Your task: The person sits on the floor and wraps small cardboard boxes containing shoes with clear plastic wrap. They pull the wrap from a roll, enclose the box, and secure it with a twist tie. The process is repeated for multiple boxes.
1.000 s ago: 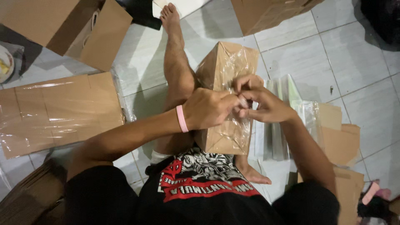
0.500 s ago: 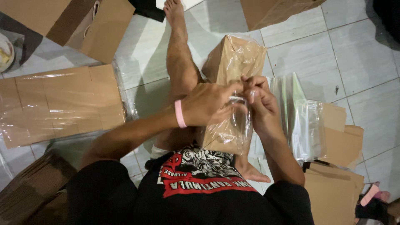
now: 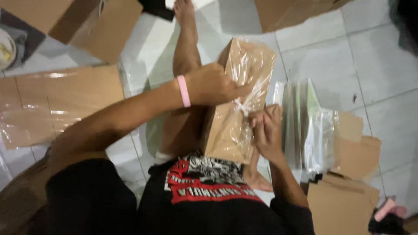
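A brown cardboard packet in clear plastic wrap rests on my leg, over the tiled floor. My left hand, with a pink band on its wrist, presses on the packet's upper part and pinches the gathered plastic near its right edge. My right hand is closed on the twisted plastic at the packet's right side, lower down. The two hands are a little apart along the wrap.
A stack of clear plastic sleeves lies right of the packet. Flat cardboard pieces sit at lower right. A large plastic-covered cardboard sheet lies at left, boxes at the top.
My right hand has slid down the packet's right side, pulling the plastic. The left hand stays on the upper part. The view has shifted slightly.
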Tool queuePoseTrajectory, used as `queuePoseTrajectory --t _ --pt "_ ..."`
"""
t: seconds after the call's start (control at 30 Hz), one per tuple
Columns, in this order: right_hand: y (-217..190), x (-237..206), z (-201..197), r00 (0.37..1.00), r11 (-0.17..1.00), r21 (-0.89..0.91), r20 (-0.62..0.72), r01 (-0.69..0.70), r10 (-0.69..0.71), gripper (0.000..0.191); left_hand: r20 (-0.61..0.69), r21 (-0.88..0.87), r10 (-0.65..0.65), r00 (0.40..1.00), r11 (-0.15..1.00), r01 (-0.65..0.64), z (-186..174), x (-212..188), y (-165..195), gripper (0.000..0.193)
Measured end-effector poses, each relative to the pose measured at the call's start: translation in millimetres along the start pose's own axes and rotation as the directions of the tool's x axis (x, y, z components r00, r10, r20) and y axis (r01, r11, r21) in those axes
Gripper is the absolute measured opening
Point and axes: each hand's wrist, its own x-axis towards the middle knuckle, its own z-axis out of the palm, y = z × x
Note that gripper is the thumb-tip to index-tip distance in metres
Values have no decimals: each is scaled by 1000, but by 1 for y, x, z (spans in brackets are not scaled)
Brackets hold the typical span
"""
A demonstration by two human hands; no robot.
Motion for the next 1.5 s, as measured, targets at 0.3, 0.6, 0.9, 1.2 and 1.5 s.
queuePoseTrajectory --t 0.3,0.6,0.9,1.2,1.5 --pt "-3 -1 3 966 972 -4 113 234 -232 20 103 116 -163 981 982 151 -82 -10 67 12" --pt "-17 0 13 704 615 -576 -94 539 -704 11 -92 -747 -443 892 623 233 -14 -7 63 11" --pt "-57 27 80 918 946 -95 -228 311 -325 13 -225 -169 -362 905 929 330 -46 -65 76 10" --pt "-94 47 103 920 879 275 -74 390 -385 19 -280 -262 -581 764 812 522 -75 -115 88 11" --pt "-87 63 65 808 775 -230 210 589 -551 33 -282 -343 -611 739 784 517 -67 -86 89 11"
